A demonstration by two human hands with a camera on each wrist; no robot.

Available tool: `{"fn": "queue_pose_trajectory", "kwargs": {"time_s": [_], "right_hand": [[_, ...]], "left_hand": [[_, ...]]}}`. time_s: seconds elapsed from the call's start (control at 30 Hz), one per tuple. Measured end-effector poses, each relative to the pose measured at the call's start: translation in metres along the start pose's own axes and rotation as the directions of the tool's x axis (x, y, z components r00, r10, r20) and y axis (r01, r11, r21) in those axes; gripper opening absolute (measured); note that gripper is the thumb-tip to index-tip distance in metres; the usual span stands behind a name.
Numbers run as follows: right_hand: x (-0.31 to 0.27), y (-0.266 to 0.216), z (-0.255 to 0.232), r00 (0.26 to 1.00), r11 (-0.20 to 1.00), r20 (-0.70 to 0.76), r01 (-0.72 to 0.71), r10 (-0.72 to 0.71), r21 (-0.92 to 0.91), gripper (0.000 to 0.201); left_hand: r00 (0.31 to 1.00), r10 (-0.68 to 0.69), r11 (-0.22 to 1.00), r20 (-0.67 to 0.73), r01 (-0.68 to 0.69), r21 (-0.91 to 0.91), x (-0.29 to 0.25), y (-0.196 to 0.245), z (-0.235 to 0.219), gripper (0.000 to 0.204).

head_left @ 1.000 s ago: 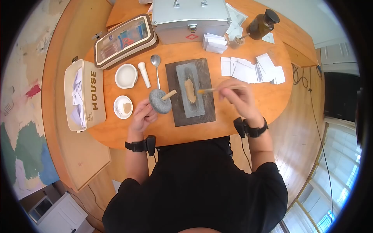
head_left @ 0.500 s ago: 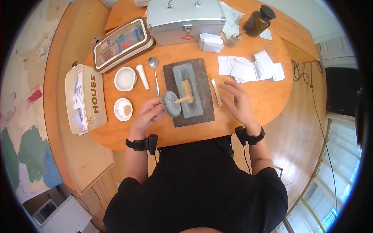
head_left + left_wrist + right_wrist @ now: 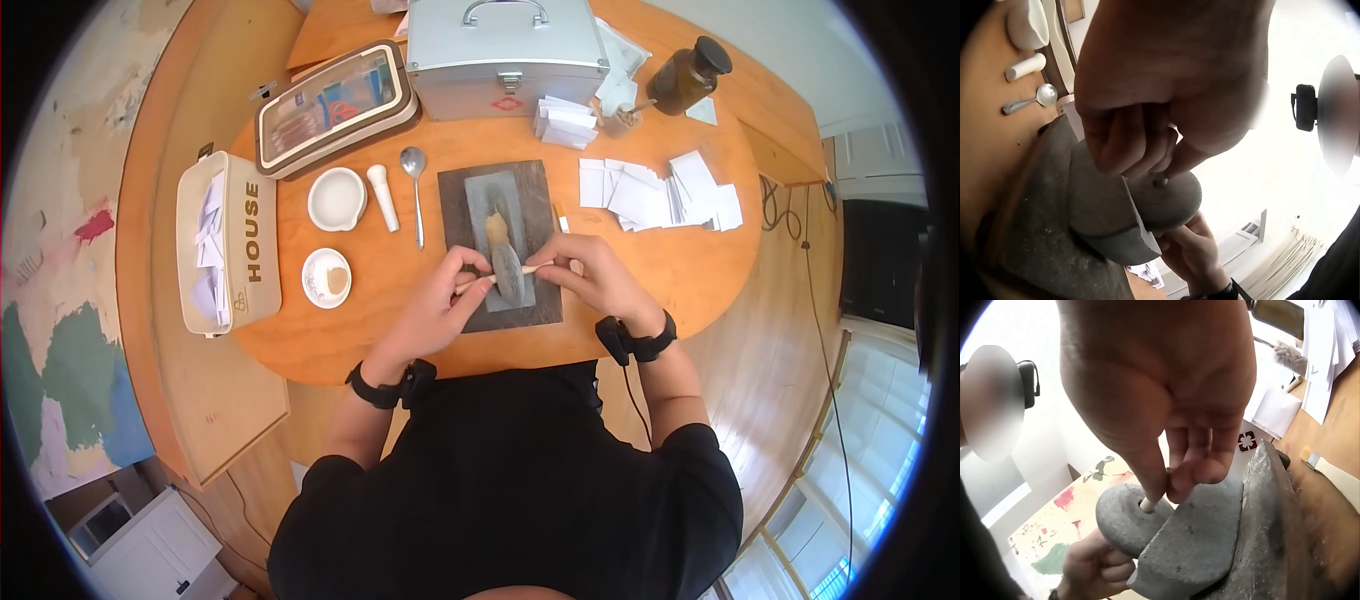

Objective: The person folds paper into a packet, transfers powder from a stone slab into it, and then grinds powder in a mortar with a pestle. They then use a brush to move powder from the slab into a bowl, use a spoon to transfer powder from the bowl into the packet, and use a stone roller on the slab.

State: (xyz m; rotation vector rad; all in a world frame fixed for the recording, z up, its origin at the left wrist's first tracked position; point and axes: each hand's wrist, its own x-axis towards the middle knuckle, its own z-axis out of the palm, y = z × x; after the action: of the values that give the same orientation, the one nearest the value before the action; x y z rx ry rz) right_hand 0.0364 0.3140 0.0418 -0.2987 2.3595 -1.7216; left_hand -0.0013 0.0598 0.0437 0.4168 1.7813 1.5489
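A grey stone grinding wheel (image 3: pixel 508 278) stands on edge in the long stone trough (image 3: pixel 482 190), over a strip of tan powder (image 3: pixel 496 228). Through its centre runs a light wooden axle (image 3: pixel 1149 503). My left hand (image 3: pixel 432 305) pinches the axle's left end between thumb and fingers. On the opposite side my right hand (image 3: pixel 592 275) pinches the right end. Beneath the trough lies a dark board (image 3: pixel 453 200). Just beyond the right hand rests a flat brush (image 3: pixel 1335 478) with a pale handle, partly hidden in the head view.
Left of the board are a spoon (image 3: pixel 418 205), a white pestle (image 3: pixel 382 198), a white mortar (image 3: pixel 337 228) and a small dish (image 3: pixel 312 290) with powder. A metal case (image 3: pixel 505 80) stands behind. White paper packets (image 3: pixel 640 195) and a brown jar (image 3: pixel 685 80) are at the right.
The brush was set down on the table from my right hand. The wheel, held by the left hand, moved right into the trough, and my right hand came in to pinch the axle's other end.
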Motion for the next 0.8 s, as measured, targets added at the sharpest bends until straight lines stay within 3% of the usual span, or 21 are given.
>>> {"fn": "queue_pose_trajectory", "kwargs": {"time_s": [0.13, 0.23, 0.3, 0.47, 0.57, 0.8], "right_hand": [[0.024, 0.008, -0.001, 0.999, 0.998, -0.048, 0.016, -0.019, -0.059, 0.009], [0.043, 0.020, -0.001, 0.986, 0.997, -0.166, 0.011, -0.024, -0.079, 0.008], [0.050, 0.021, -0.002, 0.968, 0.996, -0.243, 0.039, -0.058, -0.083, 0.008], [0.018, 0.005, 0.006, 0.985, 0.999, -0.169, -0.024, 0.018, -0.031, 0.005], [0.001, 0.001, 0.013, 0.986, 1.000, -0.164, -0.005, 0.003, -0.013, 0.005], [0.045, 0.007, 0.006, 0.952, 0.994, -0.305, 0.003, -0.036, -0.107, 0.008]], "left_hand": [[0.986, 0.104, 0.995, -0.133, -0.102, 0.022, 0.017, -0.012, -0.006, 0.006], [0.959, 0.217, 0.968, -0.184, -0.187, 0.166, 0.048, -0.014, -0.023, 0.005], [0.967, 0.193, 0.978, -0.165, -0.177, 0.110, 0.057, -0.018, -0.031, 0.006], [0.984, 0.172, 0.985, -0.049, -0.172, 0.006, 0.037, -0.018, -0.021, 0.006], [0.998, 0.059, 0.989, -0.012, -0.057, 0.139, 0.016, -0.014, -0.015, 0.007], [0.952, 0.236, 0.953, -0.193, -0.265, -0.145, 0.068, -0.028, -0.032, 0.006]]}}
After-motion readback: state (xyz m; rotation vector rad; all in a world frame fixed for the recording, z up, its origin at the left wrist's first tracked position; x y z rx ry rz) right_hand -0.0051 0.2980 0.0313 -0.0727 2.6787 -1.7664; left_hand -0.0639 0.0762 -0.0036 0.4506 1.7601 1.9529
